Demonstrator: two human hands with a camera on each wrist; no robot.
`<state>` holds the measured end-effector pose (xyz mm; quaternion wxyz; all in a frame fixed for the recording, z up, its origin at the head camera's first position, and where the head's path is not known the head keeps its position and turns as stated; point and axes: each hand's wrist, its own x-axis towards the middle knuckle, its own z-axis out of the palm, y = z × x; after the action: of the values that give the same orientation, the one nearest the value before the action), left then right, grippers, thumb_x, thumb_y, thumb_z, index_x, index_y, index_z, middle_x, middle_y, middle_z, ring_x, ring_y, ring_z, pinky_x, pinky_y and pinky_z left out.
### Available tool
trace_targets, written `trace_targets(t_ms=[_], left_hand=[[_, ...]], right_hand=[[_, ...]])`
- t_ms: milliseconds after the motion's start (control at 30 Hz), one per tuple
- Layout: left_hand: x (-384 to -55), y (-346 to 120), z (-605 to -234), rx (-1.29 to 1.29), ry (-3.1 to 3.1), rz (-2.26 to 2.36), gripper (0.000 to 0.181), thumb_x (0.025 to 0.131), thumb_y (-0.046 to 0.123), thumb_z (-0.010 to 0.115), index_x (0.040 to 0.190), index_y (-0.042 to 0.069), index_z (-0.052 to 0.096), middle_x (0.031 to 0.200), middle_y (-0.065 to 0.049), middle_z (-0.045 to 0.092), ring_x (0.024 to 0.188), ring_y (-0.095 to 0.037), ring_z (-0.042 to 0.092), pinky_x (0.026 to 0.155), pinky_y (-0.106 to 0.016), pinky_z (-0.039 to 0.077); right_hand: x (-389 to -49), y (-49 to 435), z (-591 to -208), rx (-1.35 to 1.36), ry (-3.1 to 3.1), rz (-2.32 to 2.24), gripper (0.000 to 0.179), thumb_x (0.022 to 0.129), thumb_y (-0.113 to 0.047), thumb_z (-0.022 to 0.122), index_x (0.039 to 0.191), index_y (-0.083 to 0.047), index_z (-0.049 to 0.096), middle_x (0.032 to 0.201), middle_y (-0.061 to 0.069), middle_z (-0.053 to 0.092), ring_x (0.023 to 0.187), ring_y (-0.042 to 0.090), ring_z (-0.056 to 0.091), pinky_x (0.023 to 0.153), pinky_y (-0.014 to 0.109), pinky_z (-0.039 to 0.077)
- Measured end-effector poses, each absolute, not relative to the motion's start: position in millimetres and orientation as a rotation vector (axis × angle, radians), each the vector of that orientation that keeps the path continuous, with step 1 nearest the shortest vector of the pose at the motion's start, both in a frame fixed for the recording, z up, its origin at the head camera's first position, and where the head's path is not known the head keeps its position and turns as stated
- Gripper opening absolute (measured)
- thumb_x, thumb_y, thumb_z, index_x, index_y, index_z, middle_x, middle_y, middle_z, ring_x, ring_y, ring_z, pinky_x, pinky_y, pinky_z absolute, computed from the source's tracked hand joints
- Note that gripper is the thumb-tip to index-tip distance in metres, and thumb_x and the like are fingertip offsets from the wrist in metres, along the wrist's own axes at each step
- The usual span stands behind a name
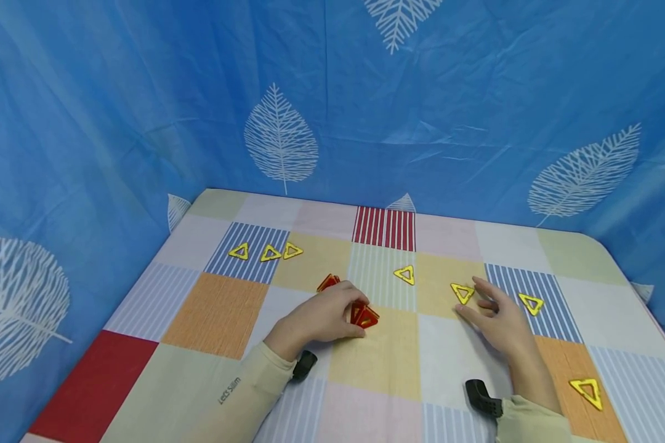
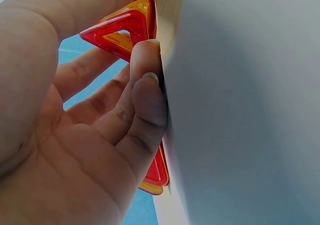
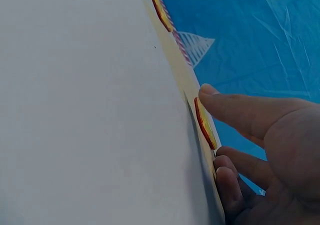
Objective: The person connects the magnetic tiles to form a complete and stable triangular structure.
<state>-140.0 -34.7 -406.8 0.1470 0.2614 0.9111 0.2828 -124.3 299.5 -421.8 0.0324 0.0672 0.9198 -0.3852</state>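
In the head view my left hand (image 1: 324, 314) pinches a small cluster of red and orange triangular plastic tiles (image 1: 364, 315) between thumb and fingers, low over the tablecloth. The left wrist view shows a glossy red hollow triangle (image 2: 117, 32) between the thumb and the other fingers. Another red tile (image 1: 328, 282) lies just beyond that hand, partly hidden by it. My right hand (image 1: 501, 323) has its thumb and fingers spread about a yellow hollow triangular tile (image 1: 462, 293) lying flat. From the right wrist, that yellow tile (image 3: 205, 124) sits between thumb and fingers, not gripped.
More yellow triangles lie around: a tile (image 1: 404, 275) between the hands, one (image 1: 531, 303) right of my right hand, one (image 1: 586, 394) at the near right, and three at the far left, including one (image 1: 270, 253). A blue curtain (image 1: 421, 123) stands behind the patchwork-covered table (image 1: 377, 369).
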Motion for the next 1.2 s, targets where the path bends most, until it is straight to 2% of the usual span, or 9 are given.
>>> trace_targets(t_ms=[200,433,667,833,967,1200], left_hand=[[-140,-35,-407,0.76,2.624,0.809,0.048,0.084,0.031,0.084,0.126,0.014,0.067,0.122,0.002,0.059,0.106,-0.009,0.055,0.096,-0.031,0.047],[-139,-35,-405,0.743,2.623,0.8,0.048,0.084,0.03,0.084,0.126,0.015,0.067,0.123,0.002,0.058,0.107,-0.01,0.055,0.097,-0.032,0.047],[-139,-34,-405,0.739,2.629,0.782,0.048,0.085,0.031,0.083,0.127,0.015,0.066,0.124,0.002,0.058,0.108,-0.01,0.054,0.097,-0.032,0.047],[-139,-34,-406,0.74,2.632,0.781,0.048,0.085,0.032,0.083,0.127,0.016,0.066,0.124,0.002,0.058,0.108,-0.009,0.054,0.098,-0.032,0.047],[-139,-34,-407,0.746,2.625,0.794,0.048,0.085,0.031,0.084,0.127,0.016,0.066,0.124,0.002,0.058,0.107,-0.009,0.054,0.097,-0.032,0.047],[-139,-34,-407,0.737,2.621,0.791,0.048,0.085,0.032,0.083,0.127,0.016,0.066,0.125,0.003,0.057,0.108,-0.009,0.054,0.097,-0.031,0.047]], right_hand=[[-126,300,-423,0.182,2.846,-1.106,0.081,0.094,-0.04,0.072,0.156,-0.004,0.034,0.151,0.028,0.039,0.126,0.046,0.046,0.099,0.061,0.039],[-126,297,-423,0.124,2.938,-1.042,0.065,0.093,-0.028,0.075,0.145,0.001,0.049,0.13,0.03,0.053,0.113,0.043,0.053,0.091,0.06,0.043],[-128,294,-424,0.105,2.959,-0.972,0.069,0.092,-0.035,0.075,0.14,0.008,0.052,0.125,0.027,0.049,0.107,0.039,0.049,0.089,0.056,0.043],[-127,291,-424,0.099,2.994,-0.947,0.057,0.092,-0.029,0.076,0.133,0.007,0.059,0.127,0.027,0.049,0.108,0.041,0.051,0.088,0.057,0.045],[-126,291,-424,0.117,2.986,-0.976,0.055,0.09,-0.027,0.077,0.131,0.006,0.06,0.124,0.026,0.052,0.105,0.039,0.051,0.086,0.055,0.045],[-126,290,-422,0.122,2.986,-1.012,0.055,0.085,-0.027,0.083,0.126,0.004,0.064,0.11,0.022,0.062,0.097,0.033,0.056,0.077,0.046,0.047]])
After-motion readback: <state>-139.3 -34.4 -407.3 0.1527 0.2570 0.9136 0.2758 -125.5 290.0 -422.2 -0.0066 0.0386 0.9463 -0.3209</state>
